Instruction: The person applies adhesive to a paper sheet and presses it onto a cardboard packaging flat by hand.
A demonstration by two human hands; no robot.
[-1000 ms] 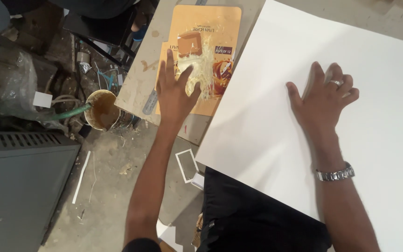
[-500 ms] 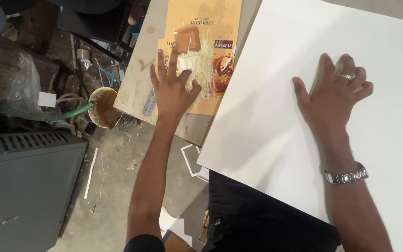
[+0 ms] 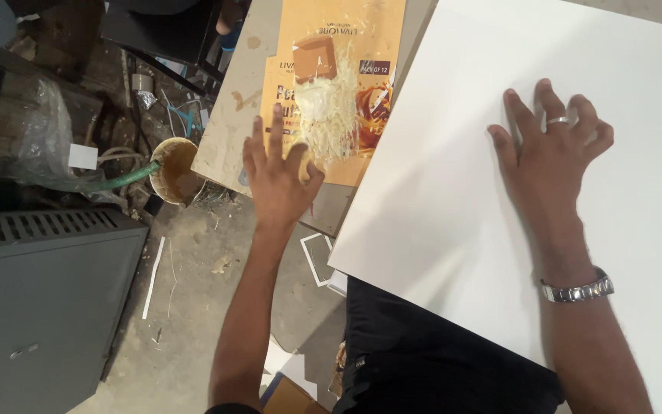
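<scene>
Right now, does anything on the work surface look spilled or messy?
Yes. A pale, stringy smear of paste is spread over the flattened orange carton, beside the white board. The left hand hovers at its edge; the right hand lies flat on the board.

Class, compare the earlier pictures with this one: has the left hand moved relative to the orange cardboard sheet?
Yes. The left hand has slid back off the orange cardboard sheet, toward its near left corner.

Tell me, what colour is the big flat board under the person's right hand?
The big flat board is plain white, unpatterned; the head view shows the right hand spread on it.
</scene>
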